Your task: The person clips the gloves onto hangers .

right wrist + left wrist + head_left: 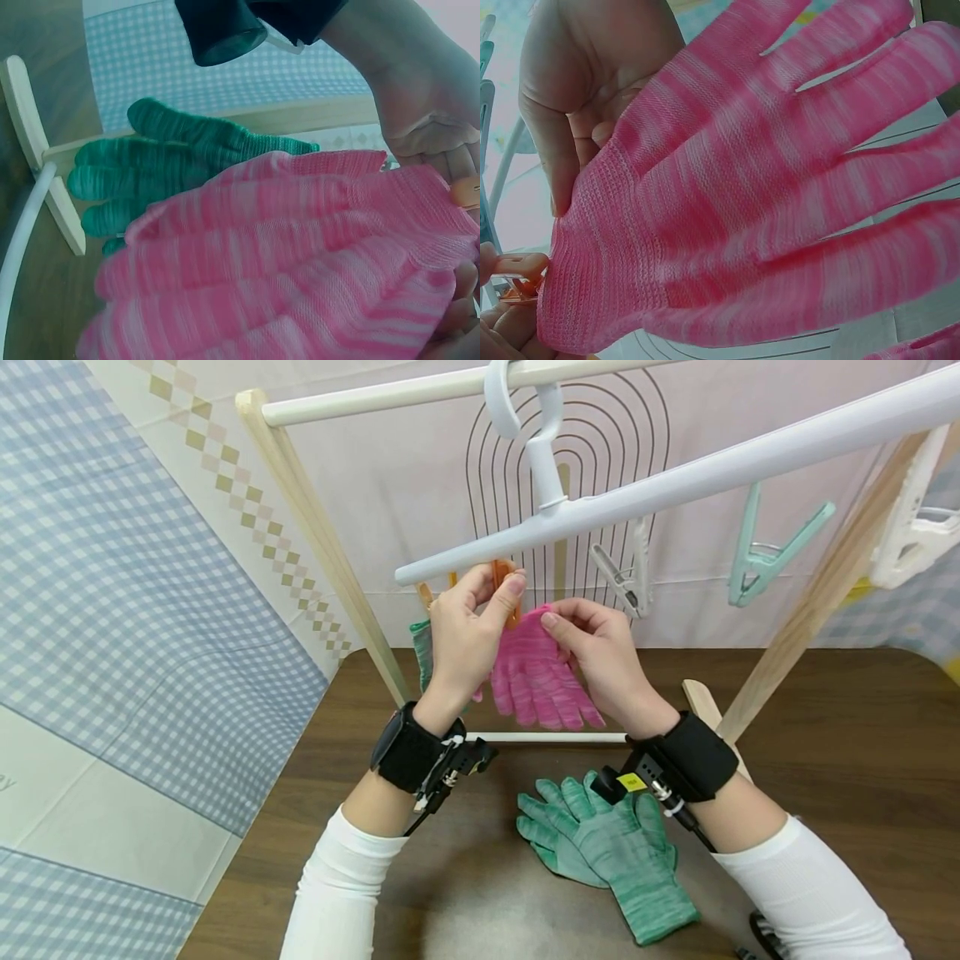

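My left hand (pixel 471 622) pinches an orange clothespin (pixel 504 578) hanging under the white hanger (pixel 487 547). In the left wrist view the clothespin (pixel 521 266) meets the ribbed cuff of a pink glove (pixel 720 187). My right hand (pixel 600 647) holds that cuff between thumb and fingers, and the glove (pixel 536 668) hangs fingers down. Behind it, in the right wrist view, a second pink cuff (pixel 337 161) and a green glove (pixel 150 176) hang close together.
Green gloves (pixel 615 852) lie overlapped on the brown table (pixel 847 760). A white clothespin (pixel 626 572), a mint clothespin (pixel 772 552) and a larger white clothespin (pixel 915 527) hang along the hanger's right. A wooden rack leg (pixel 322 543) stands at left.
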Demonstrator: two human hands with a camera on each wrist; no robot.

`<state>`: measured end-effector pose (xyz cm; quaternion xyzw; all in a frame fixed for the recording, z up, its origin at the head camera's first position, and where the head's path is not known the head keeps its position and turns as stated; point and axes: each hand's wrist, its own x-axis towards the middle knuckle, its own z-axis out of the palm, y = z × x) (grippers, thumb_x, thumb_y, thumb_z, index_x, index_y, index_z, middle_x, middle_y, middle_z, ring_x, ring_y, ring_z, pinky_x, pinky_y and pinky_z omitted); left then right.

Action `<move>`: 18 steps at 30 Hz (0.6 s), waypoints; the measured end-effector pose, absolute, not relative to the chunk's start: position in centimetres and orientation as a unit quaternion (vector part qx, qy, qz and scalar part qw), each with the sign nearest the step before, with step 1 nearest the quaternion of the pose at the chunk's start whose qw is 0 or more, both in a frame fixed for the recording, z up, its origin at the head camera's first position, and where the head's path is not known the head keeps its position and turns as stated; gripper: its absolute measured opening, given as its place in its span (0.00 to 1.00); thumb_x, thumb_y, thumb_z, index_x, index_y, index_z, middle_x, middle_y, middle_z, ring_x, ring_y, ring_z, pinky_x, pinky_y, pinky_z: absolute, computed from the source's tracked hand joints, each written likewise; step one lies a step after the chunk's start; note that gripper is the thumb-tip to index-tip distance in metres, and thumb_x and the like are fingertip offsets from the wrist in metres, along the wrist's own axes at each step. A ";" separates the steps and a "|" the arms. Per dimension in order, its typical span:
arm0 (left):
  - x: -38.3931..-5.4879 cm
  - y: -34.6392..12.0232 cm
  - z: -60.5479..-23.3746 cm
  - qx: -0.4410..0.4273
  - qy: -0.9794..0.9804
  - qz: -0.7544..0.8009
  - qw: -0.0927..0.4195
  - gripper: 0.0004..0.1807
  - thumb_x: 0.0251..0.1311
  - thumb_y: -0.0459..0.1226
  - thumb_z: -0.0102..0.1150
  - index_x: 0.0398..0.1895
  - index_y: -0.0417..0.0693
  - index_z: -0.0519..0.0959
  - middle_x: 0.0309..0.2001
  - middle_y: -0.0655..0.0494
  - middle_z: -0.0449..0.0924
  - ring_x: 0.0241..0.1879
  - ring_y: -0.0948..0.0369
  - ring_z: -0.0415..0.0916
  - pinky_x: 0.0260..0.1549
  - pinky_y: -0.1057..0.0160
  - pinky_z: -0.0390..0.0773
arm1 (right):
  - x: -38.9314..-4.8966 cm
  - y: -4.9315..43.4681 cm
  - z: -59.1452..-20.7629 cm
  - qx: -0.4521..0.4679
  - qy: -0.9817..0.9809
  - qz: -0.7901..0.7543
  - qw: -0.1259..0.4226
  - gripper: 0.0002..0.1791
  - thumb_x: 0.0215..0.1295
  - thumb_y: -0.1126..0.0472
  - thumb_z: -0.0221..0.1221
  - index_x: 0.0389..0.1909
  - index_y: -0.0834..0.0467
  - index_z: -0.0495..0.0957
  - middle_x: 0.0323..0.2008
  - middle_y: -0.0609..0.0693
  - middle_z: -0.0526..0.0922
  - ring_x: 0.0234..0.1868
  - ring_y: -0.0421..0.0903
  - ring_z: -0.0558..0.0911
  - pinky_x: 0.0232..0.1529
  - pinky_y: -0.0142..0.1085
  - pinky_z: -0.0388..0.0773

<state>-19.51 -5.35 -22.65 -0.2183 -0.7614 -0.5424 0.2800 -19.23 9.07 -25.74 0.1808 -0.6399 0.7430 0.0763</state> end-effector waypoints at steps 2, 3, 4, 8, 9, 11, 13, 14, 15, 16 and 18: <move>-19.5 -5.3 -22.7 -0.220 -0.761 -0.542 0.279 0.13 0.58 0.41 0.52 0.40 0.41 0.77 0.33 0.48 0.83 0.29 0.69 0.76 0.24 0.71 0.70 | -19.2 9.1 -25.7 0.179 -0.630 0.753 0.066 0.05 0.61 0.65 0.52 0.29 0.55 0.76 0.20 0.43 0.73 0.17 0.36 0.67 0.17 0.24 0.64; -19.5 -5.3 -22.7 -0.220 -0.761 -0.543 0.278 0.13 0.58 0.41 0.52 0.40 0.40 0.77 0.33 0.48 0.83 0.29 0.68 0.76 0.24 0.71 0.70 | -19.2 9.1 -25.6 0.178 -0.624 0.758 0.060 0.05 0.61 0.65 0.52 0.29 0.55 0.76 0.19 0.43 0.73 0.17 0.36 0.67 0.17 0.24 0.64; -19.5 -5.3 -22.7 -0.222 -0.761 -0.543 0.279 0.13 0.59 0.41 0.52 0.40 0.40 0.77 0.34 0.48 0.83 0.30 0.68 0.76 0.24 0.71 0.70 | -19.1 9.1 -25.6 0.178 -0.620 0.762 0.055 0.06 0.61 0.66 0.52 0.28 0.55 0.76 0.19 0.43 0.73 0.17 0.36 0.67 0.17 0.24 0.64; -19.5 -5.3 -22.7 -0.225 -0.758 -0.545 0.277 0.13 0.59 0.40 0.52 0.40 0.40 0.76 0.37 0.49 0.82 0.31 0.68 0.77 0.25 0.71 0.71 | -19.0 9.2 -25.4 0.176 -0.605 0.776 0.031 0.07 0.62 0.66 0.50 0.28 0.55 0.75 0.18 0.43 0.73 0.16 0.36 0.67 0.16 0.24 0.63; -19.5 -5.3 -22.7 -0.227 -0.758 -0.546 0.277 0.13 0.59 0.40 0.52 0.40 0.40 0.76 0.37 0.49 0.82 0.31 0.68 0.77 0.25 0.71 0.71 | -19.0 9.3 -25.4 0.176 -0.601 0.779 0.025 0.07 0.62 0.66 0.50 0.28 0.55 0.75 0.18 0.43 0.72 0.16 0.36 0.66 0.17 0.24 0.63; -19.5 -5.3 -22.7 -0.229 -0.756 -0.547 0.277 0.13 0.59 0.40 0.52 0.40 0.40 0.76 0.36 0.49 0.82 0.29 0.68 0.76 0.24 0.70 0.71 | -19.0 9.3 -25.4 0.176 -0.595 0.784 0.016 0.07 0.63 0.66 0.49 0.28 0.55 0.75 0.18 0.43 0.72 0.17 0.36 0.66 0.17 0.24 0.63; -19.5 -5.3 -22.7 -0.230 -0.755 -0.548 0.276 0.13 0.59 0.40 0.52 0.40 0.40 0.76 0.35 0.48 0.82 0.26 0.68 0.75 0.24 0.70 0.71 | -19.0 9.4 -25.4 0.176 -0.592 0.787 0.012 0.07 0.63 0.66 0.49 0.29 0.55 0.75 0.18 0.43 0.72 0.17 0.36 0.66 0.17 0.24 0.63; -19.5 -5.3 -22.7 -0.231 -0.754 -0.549 0.275 0.13 0.59 0.40 0.52 0.40 0.39 0.76 0.35 0.48 0.82 0.25 0.67 0.74 0.23 0.70 0.71 | -19.0 9.4 -25.5 0.177 -0.591 0.787 0.010 0.07 0.63 0.66 0.49 0.29 0.55 0.74 0.19 0.43 0.72 0.17 0.36 0.66 0.18 0.24 0.63; -19.5 -5.3 -22.6 -0.230 -0.754 -0.551 0.274 0.13 0.59 0.40 0.52 0.40 0.39 0.76 0.35 0.47 0.82 0.25 0.67 0.74 0.23 0.70 0.71 | -19.0 9.4 -25.5 0.178 -0.590 0.787 0.010 0.07 0.63 0.66 0.49 0.29 0.55 0.74 0.19 0.43 0.72 0.17 0.36 0.66 0.18 0.24 0.63; -19.5 -5.3 -22.6 -0.229 -0.754 -0.551 0.273 0.13 0.59 0.40 0.52 0.40 0.39 0.77 0.34 0.47 0.82 0.25 0.67 0.74 0.24 0.70 0.71 | -19.0 9.4 -25.5 0.179 -0.591 0.787 0.010 0.07 0.63 0.66 0.49 0.29 0.55 0.74 0.20 0.43 0.72 0.18 0.36 0.66 0.18 0.24 0.63; -19.5 -5.3 -22.6 -0.226 -0.755 -0.551 0.273 0.13 0.59 0.40 0.52 0.40 0.40 0.77 0.33 0.47 0.82 0.25 0.68 0.74 0.23 0.70 0.71 | -19.0 9.3 -25.5 0.182 -0.594 0.783 0.013 0.07 0.63 0.66 0.49 0.29 0.55 0.74 0.20 0.43 0.73 0.18 0.36 0.67 0.19 0.24 0.64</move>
